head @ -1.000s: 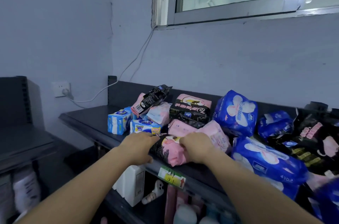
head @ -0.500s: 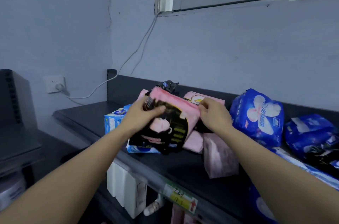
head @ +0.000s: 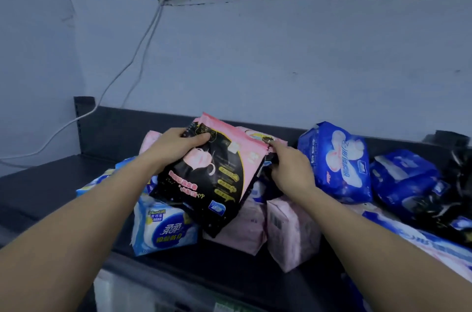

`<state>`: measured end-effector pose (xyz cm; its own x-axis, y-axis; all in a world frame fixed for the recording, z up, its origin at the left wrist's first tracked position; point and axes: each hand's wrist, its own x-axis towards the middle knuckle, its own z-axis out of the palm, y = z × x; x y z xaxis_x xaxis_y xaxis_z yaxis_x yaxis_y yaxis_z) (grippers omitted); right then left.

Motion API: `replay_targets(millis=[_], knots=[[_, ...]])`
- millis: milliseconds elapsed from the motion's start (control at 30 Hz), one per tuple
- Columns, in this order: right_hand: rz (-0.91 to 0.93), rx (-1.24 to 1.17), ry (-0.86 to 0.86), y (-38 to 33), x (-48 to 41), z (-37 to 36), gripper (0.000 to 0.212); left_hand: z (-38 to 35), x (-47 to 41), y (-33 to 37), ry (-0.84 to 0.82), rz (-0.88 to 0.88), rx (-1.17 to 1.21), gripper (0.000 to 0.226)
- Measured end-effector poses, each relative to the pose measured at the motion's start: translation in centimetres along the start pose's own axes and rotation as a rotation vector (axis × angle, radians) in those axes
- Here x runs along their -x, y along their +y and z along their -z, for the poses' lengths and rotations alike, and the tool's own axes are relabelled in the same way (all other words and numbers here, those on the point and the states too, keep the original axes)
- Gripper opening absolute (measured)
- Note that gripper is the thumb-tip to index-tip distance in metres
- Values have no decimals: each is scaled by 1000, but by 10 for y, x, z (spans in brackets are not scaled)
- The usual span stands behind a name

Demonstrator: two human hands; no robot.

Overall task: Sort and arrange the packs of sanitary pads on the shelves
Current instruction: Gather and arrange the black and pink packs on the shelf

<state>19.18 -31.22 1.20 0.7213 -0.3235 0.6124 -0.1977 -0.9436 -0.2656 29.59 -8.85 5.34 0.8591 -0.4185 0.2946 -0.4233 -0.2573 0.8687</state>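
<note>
On the dark shelf, a white-and-blue pack and pale pink packs lie jumbled at the front. Above them the left hand grips the top of a black-and-pink pack, and the right hand pinches its upper right corner. Farther back, blue packs lie heaped, so sorting looks barely begun.

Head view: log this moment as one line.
left hand grips black-and-pink pad pack, held above pile on shelf | right hand curled at its right edge, hold unclear | blue pad pack at right
</note>
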Motion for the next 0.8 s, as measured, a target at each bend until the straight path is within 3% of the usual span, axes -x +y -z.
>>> replay_targets(millis=[133,300,467,633,800], knots=[[-151,-112,158,-1,-2,11,27,-9,-8,3,78,-85,-54,25],[-423,-486,351,-8,-11,39,16,-11,-19,24,187,-197,228,18],[-421,-580,529,1,-15,92,19,-46,-16,73,215,-367,358,13],[-477,-557,517,53,10,137,18,-91,0,102,212,-443,400,15],[-630,-494,413,122,38,188,31,-137,23,129,210,-368,479,16]])
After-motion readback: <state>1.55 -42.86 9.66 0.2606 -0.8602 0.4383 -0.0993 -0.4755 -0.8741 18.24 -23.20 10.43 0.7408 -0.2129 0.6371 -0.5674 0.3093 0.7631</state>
